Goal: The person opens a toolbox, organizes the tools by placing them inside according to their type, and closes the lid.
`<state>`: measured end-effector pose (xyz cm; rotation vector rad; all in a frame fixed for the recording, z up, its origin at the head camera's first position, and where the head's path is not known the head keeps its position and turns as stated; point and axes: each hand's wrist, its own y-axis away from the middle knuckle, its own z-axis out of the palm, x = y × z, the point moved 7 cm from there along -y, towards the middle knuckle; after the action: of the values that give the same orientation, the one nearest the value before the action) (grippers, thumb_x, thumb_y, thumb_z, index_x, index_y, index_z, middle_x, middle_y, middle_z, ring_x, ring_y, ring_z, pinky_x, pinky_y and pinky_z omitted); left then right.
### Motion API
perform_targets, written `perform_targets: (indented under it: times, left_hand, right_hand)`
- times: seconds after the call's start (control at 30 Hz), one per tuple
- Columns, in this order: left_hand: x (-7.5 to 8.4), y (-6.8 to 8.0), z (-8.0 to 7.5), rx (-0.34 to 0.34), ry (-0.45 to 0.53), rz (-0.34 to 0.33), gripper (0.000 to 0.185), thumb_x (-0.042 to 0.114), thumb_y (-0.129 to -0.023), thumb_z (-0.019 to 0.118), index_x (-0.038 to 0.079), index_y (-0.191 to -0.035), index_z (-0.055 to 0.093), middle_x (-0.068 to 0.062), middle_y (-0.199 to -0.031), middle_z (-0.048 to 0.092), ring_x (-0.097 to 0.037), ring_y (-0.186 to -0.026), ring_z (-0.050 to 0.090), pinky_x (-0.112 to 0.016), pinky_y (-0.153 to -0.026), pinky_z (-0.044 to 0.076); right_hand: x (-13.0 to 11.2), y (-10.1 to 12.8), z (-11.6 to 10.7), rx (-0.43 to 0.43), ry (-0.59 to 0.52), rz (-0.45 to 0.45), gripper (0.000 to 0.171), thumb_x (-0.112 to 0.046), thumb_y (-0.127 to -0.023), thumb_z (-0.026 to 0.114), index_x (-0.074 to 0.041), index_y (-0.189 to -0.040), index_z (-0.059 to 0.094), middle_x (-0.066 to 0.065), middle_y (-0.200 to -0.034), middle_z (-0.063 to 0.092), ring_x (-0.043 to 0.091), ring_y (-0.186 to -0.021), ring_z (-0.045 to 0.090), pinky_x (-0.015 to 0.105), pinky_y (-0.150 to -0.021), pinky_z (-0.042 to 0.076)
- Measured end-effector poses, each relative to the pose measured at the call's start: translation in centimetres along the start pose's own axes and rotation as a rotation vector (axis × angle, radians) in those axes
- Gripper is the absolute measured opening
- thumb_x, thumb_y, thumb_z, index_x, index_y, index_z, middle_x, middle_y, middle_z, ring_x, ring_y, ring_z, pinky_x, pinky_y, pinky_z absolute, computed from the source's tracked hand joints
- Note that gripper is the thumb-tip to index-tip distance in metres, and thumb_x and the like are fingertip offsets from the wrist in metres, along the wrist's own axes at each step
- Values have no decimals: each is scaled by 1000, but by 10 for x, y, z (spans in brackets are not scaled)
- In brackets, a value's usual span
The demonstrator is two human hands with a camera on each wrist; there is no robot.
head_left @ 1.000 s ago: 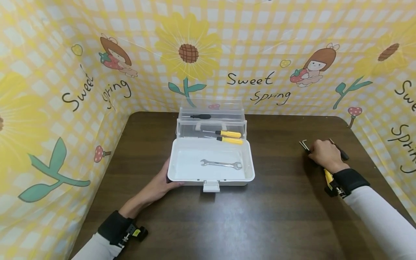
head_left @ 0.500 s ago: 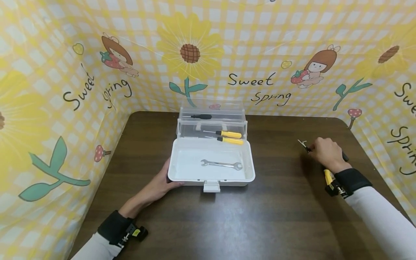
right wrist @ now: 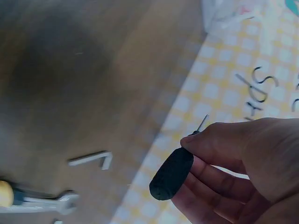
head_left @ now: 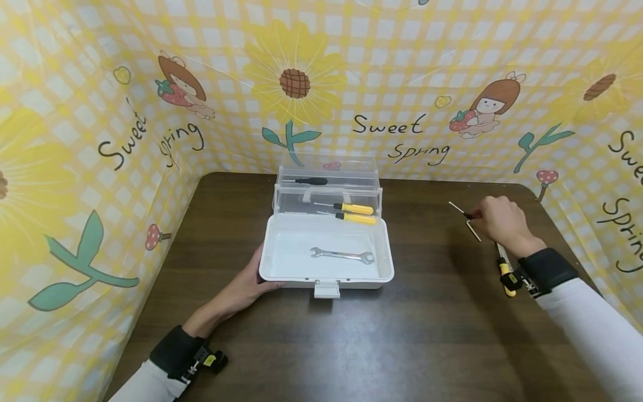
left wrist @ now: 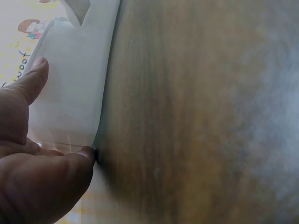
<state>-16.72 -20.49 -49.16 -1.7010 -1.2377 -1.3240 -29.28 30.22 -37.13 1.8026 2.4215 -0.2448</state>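
Note:
In the head view, a white toolbox [head_left: 326,283] stands with its clear lid and trays raised. My left hand [head_left: 248,285] grips its front left corner, the thumb lying along the front wall in the left wrist view. Off to the right, my right hand [head_left: 502,223] pinches a screwdriver with a black handle [right wrist: 171,173] and a thin metal shaft [head_left: 457,207], raised over the table. Near that hand lies an L-shaped hex key [head_left: 474,231]. A yellow-and-black handle [head_left: 506,279] is on the table by the right wrist, alongside a silver wrench [right wrist: 46,204].
Inside the box is a silver open-end wrench [head_left: 341,255]. The clear trays hold two screwdrivers with yellow handles [head_left: 358,219] and one black-handled screwdriver [head_left: 311,181]. A patterned cloth [head_left: 321,67] borders the brown table [head_left: 427,335] at the back and sides.
My right hand has taken up the black-handled screwdriver from the table and moved slightly away from me. More of the yellow handle beside the wrist shows. My left hand stays on the box.

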Motion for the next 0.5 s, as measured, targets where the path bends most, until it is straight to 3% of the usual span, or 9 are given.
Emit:
perform_targets:
  times: [0.23, 0.5]
  left_hand:
    - [-1, -1, 0, 0, 10, 0, 112, 21, -97, 80, 25, -171, -5, -9, -178, 2, -33, -160, 11, -61, -123, 15]
    - [-1, 0, 1, 1, 9, 3, 112, 20, -97, 80, 26, -171, -5, -10, -178, 2, -32, -160, 12, -60, -123, 17]
  right_hand:
    - [-36, -11, -23, 36, 3, -84, 11, -3, -91, 77, 3, -98, 82, 19, -87, 77, 35, -71, 71, 57, -64, 56]
    - [-83, -16, -40, 80, -5, -194, 11, -2, -93, 76, 0, -101, 83, 16, -87, 77, 24, -64, 66, 45, -55, 53]
